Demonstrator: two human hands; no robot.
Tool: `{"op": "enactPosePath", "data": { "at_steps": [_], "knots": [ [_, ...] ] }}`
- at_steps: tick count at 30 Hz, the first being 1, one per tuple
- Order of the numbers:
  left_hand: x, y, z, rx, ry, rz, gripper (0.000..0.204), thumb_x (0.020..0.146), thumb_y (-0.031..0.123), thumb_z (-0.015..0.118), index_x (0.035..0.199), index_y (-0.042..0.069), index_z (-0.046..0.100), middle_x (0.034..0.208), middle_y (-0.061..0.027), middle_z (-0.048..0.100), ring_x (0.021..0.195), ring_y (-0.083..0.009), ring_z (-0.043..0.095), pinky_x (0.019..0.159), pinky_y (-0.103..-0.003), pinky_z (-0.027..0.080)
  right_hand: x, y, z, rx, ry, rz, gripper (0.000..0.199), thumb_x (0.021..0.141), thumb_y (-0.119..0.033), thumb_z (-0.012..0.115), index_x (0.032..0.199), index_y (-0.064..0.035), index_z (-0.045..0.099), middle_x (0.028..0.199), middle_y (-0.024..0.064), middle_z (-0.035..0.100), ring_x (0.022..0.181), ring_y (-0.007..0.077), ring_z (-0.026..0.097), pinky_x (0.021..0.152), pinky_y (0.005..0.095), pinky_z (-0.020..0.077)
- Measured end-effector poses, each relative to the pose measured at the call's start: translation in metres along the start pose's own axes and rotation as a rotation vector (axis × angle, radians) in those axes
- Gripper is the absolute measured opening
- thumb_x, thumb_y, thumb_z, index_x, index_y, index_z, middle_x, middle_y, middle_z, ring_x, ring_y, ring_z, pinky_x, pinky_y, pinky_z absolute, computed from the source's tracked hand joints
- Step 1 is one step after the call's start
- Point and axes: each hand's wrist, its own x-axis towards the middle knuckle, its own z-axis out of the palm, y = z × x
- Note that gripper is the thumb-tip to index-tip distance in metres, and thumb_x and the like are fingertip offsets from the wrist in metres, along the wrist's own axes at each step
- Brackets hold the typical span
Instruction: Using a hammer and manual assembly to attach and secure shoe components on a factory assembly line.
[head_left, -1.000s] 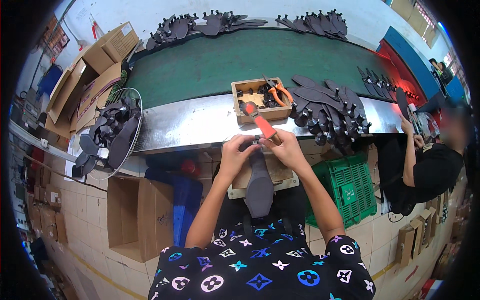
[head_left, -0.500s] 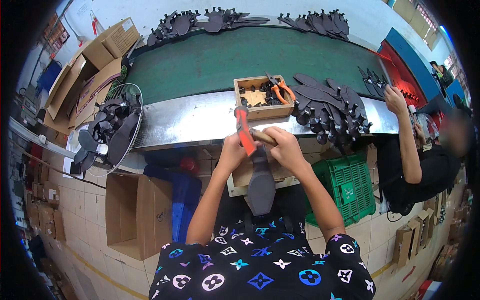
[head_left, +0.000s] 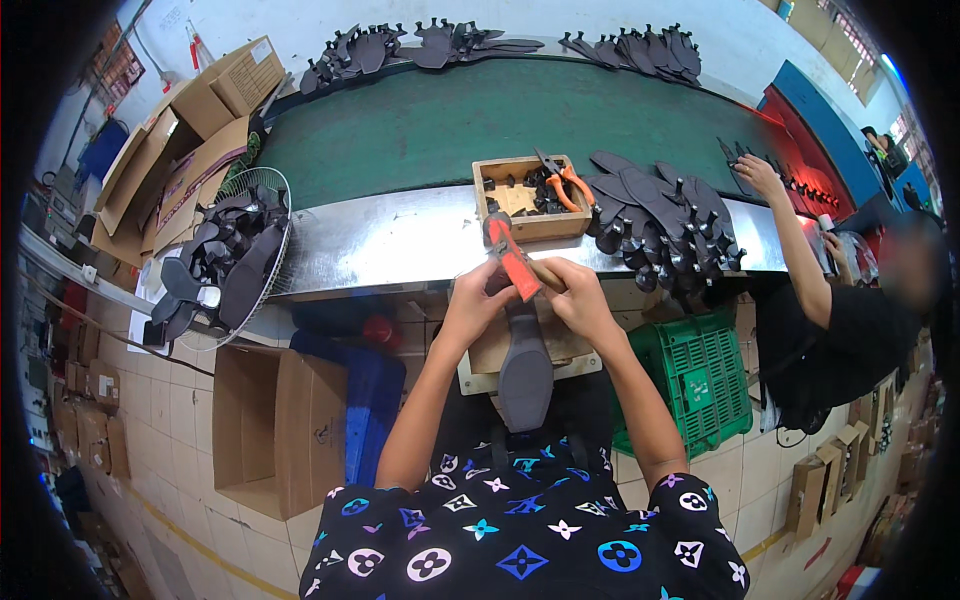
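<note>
My right hand (head_left: 577, 297) is closed round the wooden handle of a hammer (head_left: 514, 270) with a red head, held over the heel end of a dark grey shoe sole (head_left: 527, 380). The sole's wide toe part points toward me, above a pale board (head_left: 480, 383) in front of my lap. At the sole's far end my left hand (head_left: 474, 303) has its fingers curled beside the hammer head. They seem to grip the heel end, which the hammer partly covers. Just beyond stands a wooden box (head_left: 545, 229) with small black pieces and orange-handled pliers (head_left: 568, 185).
Heeled soles (head_left: 650, 200) lie piled right of the box, beside a green belt (head_left: 420, 125). A wire basket (head_left: 287, 235) of black parts stands left. Below are a cardboard box (head_left: 245, 430), a blue bin (head_left: 372, 410) and a green crate (head_left: 700, 375). A co-worker's hand (head_left: 760, 178) reaches in at right.
The hammer head has tipped slightly, its red part now slanting more to the right over the heel end. The co-worker's hand has moved left toward the soles on the belt.
</note>
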Motion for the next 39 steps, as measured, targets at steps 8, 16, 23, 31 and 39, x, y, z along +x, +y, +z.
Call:
{"op": "enactPosePath", "data": {
  "at_steps": [8,16,23,31,39],
  "knots": [
    [-0.001,-0.004,-0.003,-0.058,-0.046,-0.03,0.036,0.078,0.002,0.075,0.113,-0.001,0.067,0.095,-0.014,0.073,0.086,-0.0206,0.071,0.077,-0.033,0.055,0.005,-0.017,-0.009,-0.281,-0.117,-0.136,0.033,0.074,0.001,0.062,0.105,-0.0119,0.062,0.105,0.0062,0.063,0.085,0.0368,0.064,0.072,0.0456,0.0501],
    [0.0,0.005,-0.007,0.052,-0.028,-0.01,0.025,0.079,0.003,0.074,0.104,-0.001,0.072,0.094,-0.0103,0.073,0.084,-0.0157,0.069,0.078,-0.03,0.053,-0.006,-0.027,-0.006,-0.165,0.052,-0.095,0.022,0.085,-0.004,0.066,0.106,-0.005,0.063,0.085,0.0093,0.062,0.071,0.0235,0.063,0.064,0.0344,0.0503],
    [0.003,0.001,-0.011,-0.035,-0.081,0.0,0.027,0.079,0.004,0.075,0.105,0.0,0.074,0.097,-0.0087,0.072,0.088,-0.0146,0.066,0.081,-0.028,0.052,-0.06,-0.091,-0.026,0.051,0.109,0.128,0.029,0.098,-0.012,0.058,0.123,0.0002,0.051,0.075,0.0145,0.059,0.064,0.0238,0.06,0.061,0.0352,0.047],
    [0.002,0.002,-0.015,-0.008,-0.195,-0.151,0.036,0.08,0.007,0.077,0.114,-0.001,0.07,0.097,-0.0091,0.072,0.086,-0.0166,0.067,0.078,-0.027,0.053,-0.062,-0.117,-0.043,-0.064,-0.003,0.215,0.032,0.098,-0.009,0.055,0.126,0.0062,0.05,0.101,0.0292,0.064,0.091,0.0472,0.064,0.075,0.0465,0.0533],
    [-0.004,0.01,-0.01,0.596,-0.245,-0.119,0.128,0.076,0.047,0.081,0.157,0.009,-0.01,0.135,0.0032,0.061,0.14,-0.0233,0.039,0.113,-0.065,0.0,-0.068,-0.081,-0.018,-0.329,-0.128,0.217,0.032,0.093,-0.004,0.059,0.122,0.0022,0.047,0.096,0.0272,0.063,0.078,0.0422,0.065,0.06,0.048,0.0531]
  ]
}}
